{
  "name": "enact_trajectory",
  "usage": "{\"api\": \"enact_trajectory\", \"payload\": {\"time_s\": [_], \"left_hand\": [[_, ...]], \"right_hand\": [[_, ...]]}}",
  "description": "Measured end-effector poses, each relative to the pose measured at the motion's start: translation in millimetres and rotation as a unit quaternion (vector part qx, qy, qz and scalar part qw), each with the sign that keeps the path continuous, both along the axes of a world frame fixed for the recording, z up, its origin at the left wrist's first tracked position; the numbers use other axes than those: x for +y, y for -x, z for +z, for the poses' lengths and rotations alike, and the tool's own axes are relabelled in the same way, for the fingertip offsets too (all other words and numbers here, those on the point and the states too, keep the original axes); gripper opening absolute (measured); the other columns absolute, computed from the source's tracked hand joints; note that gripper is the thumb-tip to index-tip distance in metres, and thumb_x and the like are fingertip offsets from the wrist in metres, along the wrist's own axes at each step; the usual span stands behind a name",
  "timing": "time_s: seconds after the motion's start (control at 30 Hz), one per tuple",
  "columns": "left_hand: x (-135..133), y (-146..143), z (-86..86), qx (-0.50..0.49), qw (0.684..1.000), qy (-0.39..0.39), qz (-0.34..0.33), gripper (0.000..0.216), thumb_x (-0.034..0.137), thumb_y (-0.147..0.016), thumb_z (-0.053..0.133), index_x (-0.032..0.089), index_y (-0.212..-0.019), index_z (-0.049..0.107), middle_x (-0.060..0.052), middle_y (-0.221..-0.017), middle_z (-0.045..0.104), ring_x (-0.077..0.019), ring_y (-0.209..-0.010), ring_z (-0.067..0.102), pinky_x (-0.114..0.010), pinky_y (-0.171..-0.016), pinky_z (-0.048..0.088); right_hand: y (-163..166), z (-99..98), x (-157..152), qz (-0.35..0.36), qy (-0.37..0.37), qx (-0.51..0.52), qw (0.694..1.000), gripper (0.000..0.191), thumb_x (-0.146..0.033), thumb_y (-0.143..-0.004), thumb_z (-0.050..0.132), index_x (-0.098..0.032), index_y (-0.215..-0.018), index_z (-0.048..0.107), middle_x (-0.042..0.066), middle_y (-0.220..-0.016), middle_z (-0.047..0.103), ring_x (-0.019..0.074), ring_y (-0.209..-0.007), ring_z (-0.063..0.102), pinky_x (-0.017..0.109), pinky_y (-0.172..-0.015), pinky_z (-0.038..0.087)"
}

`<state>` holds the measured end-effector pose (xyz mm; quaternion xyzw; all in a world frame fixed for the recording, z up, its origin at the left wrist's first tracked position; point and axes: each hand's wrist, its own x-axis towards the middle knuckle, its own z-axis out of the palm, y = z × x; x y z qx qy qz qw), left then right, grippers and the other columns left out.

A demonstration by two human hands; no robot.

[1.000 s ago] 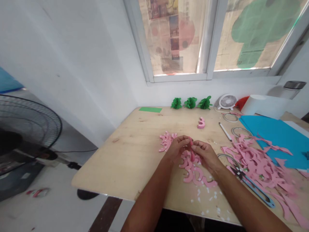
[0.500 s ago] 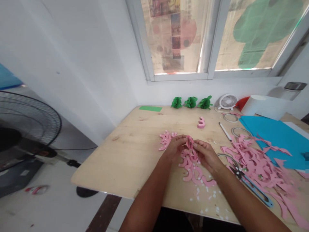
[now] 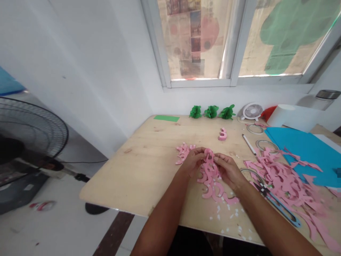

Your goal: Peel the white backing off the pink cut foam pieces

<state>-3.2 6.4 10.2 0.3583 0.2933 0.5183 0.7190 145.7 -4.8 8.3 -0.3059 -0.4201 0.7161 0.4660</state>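
Note:
Between my two hands is a curved pink paper piece (image 3: 209, 153), raised a little over the table. My left hand (image 3: 196, 160) pinches its left side with thumb and fingertips. On the other side, my right hand (image 3: 226, 167) grips its right edge the same way. Beneath them lies a loose pile of pink paper arcs (image 3: 213, 190), some with white tabs. Another cluster of pink arcs (image 3: 182, 153) sits just left of my left hand, partly hidden by it. A small stack of pink arcs (image 3: 222, 134) stands farther back.
Pink scraps (image 3: 285, 177) heap at right, beside blue-handled scissors (image 3: 283, 209), tape rolls (image 3: 266, 145), a white pen (image 3: 249, 144) and blue sheets (image 3: 311, 153). Green paper shapes (image 3: 211, 111) and a small white fan (image 3: 252, 111) line the wall. A big fan (image 3: 32, 131) stands left.
The pink piece between my fingers has turned and now shows its curved face more openly. Both hands stay in nearly the same place; the view has shifted slightly.

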Motion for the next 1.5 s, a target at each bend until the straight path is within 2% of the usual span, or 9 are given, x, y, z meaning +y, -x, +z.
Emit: {"api": "enact_trajectory", "payload": {"time_s": [0.17,0.33,0.57,0.77,0.93,1.2,1.5], "left_hand": [[-1,-1,3.3,0.021,1.0,-0.017,-0.006,0.017,0.021,-0.061,0.071,0.011,-0.072,0.062,-0.001,-0.064,0.06,-0.0075,-0.053,0.051,-0.02,-0.055,0.038],[0,-4,3.2,0.042,0.999,-0.015,0.022,0.022,0.023,-0.056,0.074,0.012,-0.066,0.059,0.001,-0.059,0.059,-0.0066,-0.049,0.049,-0.02,-0.053,0.038],[4,-6,-2.2,0.092,0.994,-0.013,0.061,0.025,0.026,-0.054,0.074,0.012,-0.062,0.054,0.002,-0.055,0.056,-0.0066,-0.048,0.048,-0.02,-0.05,0.037],[7,-5,-8.2,0.153,0.986,-0.037,0.062,0.028,0.03,-0.053,0.073,0.013,-0.063,0.054,0.002,-0.058,0.056,-0.007,-0.051,0.049,-0.02,-0.053,0.038],[7,-7,-10.7,0.196,0.975,-0.071,0.077,0.024,0.03,-0.057,0.071,0.013,-0.062,0.055,0.003,-0.055,0.053,-0.0069,-0.052,0.048,-0.02,-0.053,0.036],[6,-9,-9.3,0.203,0.975,-0.075,0.056,0.022,0.031,-0.063,0.066,0.012,-0.065,0.056,0.001,-0.057,0.058,-0.008,-0.051,0.051,-0.021,-0.053,0.039],[3,-11,-6.2,0.208,0.97,-0.091,0.082,0.015,0.027,-0.065,0.063,0.013,-0.065,0.058,0.001,-0.057,0.059,-0.0093,-0.052,0.054,-0.021,-0.054,0.04]], "right_hand": [[0,-2.4,2,0.004,0.005,0.016,1.0,0.017,-0.031,-0.066,0.071,-0.017,-0.075,0.065,0.0,-0.065,0.06,0.011,-0.057,0.051,0.024,-0.056,0.04],[1,-3.7,2,-0.005,-0.001,0.011,1.0,0.016,-0.03,-0.066,0.071,-0.017,-0.073,0.065,-0.001,-0.062,0.058,0.0103,-0.055,0.049,0.023,-0.055,0.04],[1,-3.5,1,-0.035,-0.047,-0.064,0.996,0.021,-0.037,-0.069,0.067,-0.017,-0.076,0.065,0.0,-0.064,0.059,0.011,-0.054,0.05,0.024,-0.054,0.04],[-1,-5.3,0,-0.081,-0.125,-0.22,0.964,0.027,-0.044,-0.075,0.057,-0.017,-0.076,0.062,-0.003,-0.051,0.051,0.0091,-0.042,0.039,0.022,-0.042,0.032],[-3,-6.5,2,-0.13,-0.19,-0.3,0.926,0.029,-0.044,-0.073,0.056,-0.016,-0.068,0.058,-0.002,-0.053,0.047,0.0109,-0.048,0.04,0.023,-0.046,0.033],[-5,-13.5,7,-0.148,-0.189,-0.335,0.911,0.022,-0.035,-0.073,0.053,-0.017,-0.06,0.052,-0.004,-0.049,0.041,0.0104,-0.046,0.037,0.022,-0.044,0.029],[-5,-13.8,8,-0.161,-0.197,-0.345,0.904,0.019,-0.033,-0.072,0.052,-0.017,-0.06,0.054,-0.004,-0.049,0.044,0.0107,-0.047,0.038,0.022,-0.045,0.03]]}}
